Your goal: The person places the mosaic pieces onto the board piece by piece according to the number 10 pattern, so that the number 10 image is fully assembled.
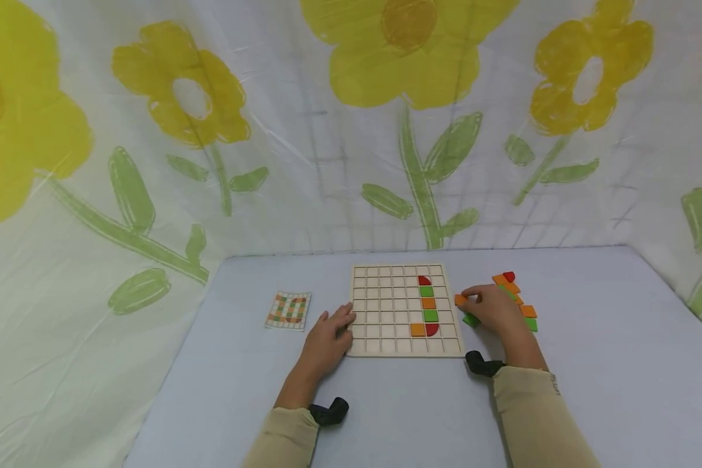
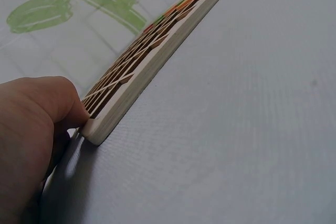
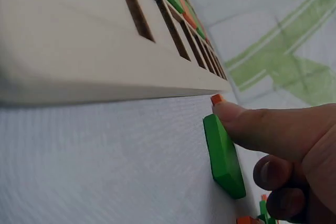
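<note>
A pale wooden grid board lies flat on the table. In its right part, red quarter-round, green and orange pieces form a column, with one orange square beside the bottom red piece. My left hand rests at the board's left edge, its thumb touching the near corner in the left wrist view. Just right of the board, my right hand pinches an orange square tile between thumb and finger. Close under that hand lies a green tile, partly covered in the head view.
Loose orange, green and red tiles lie in a scattered group right of the right hand. A small printed pattern card lies left of the board. Behind the table's far edge hangs a white curtain with yellow flowers.
</note>
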Available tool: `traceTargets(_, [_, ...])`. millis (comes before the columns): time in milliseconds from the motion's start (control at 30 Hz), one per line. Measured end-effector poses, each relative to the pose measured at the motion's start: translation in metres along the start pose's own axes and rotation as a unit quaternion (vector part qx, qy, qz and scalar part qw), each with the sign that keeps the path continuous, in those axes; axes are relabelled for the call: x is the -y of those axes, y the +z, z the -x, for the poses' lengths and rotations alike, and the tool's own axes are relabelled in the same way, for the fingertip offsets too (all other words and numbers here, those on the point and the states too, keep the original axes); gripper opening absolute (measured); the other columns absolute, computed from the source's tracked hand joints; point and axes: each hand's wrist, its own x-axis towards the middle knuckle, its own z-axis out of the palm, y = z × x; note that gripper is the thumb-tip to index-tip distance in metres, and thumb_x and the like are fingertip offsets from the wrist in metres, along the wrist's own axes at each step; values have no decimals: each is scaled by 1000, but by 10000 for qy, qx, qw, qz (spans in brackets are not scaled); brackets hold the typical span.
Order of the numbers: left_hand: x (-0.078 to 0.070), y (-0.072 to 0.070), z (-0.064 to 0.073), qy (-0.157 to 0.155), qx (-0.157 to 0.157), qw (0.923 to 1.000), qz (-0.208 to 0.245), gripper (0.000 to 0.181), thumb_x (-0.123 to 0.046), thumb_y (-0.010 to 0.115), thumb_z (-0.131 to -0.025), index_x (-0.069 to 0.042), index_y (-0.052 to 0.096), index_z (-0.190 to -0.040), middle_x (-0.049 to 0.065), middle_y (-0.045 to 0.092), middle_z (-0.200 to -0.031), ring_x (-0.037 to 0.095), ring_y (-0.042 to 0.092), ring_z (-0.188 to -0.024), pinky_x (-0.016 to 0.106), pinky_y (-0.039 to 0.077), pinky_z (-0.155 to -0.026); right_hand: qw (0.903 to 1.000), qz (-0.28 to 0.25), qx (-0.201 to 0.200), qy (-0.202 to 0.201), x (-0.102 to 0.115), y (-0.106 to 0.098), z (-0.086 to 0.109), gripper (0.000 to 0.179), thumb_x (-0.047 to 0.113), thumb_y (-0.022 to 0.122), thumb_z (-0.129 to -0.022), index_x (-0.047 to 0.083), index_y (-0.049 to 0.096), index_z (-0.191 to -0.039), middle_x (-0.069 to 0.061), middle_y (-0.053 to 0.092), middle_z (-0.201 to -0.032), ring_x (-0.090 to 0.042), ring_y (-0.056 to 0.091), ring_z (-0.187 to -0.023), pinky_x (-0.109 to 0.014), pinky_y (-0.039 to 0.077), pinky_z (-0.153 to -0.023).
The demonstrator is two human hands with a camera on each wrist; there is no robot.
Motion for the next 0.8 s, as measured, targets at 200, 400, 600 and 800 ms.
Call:
traceTargets(200, [2,-1,0,47,-27,10000,27,41,-16,57,-95,-9,61,-135,-3,46,-151,19,41,-142,42,19,-125,9995,-190,-170,-188,9,-1,-2,49,40,65,-93,10,62,-131,-13,59,-101,-25,53,-83,-29,44,-62])
traceTargets(400, [1,0,-1,-17,47,9999,111,41,-15,56,-94,-9,61,-134,-4,47,-151,18,41,-142,42,18,-126,9945,36,34,-1044,41,-1,-11,46,37,68,-92,10,64,-129,-8,59,-88,-22,51,-74,-28,44,-57])
traceTargets(600, [0,-1,0,-29,53,9999,88,41,-14,56,-93,-8,61,-134,-3,47,-151,19,41,-142,42,17,-126,9849,370,309,-1662,71,-1,-32,40,30,67,-93,7,66,-127,-14,66,-104,-26,58,-84,-38,53,-70])
traceTargets(800, [0,1,2,-85,21,9999,93,41,-14,56,-93,-8,61,-133,-3,46,-151,18,41,-142,41,18,-126,9825,563,637,-1658,82,9,-47,42,29,66,-94,6,64,-129,-18,62,-130,-33,60,-111,-48,54,-91])
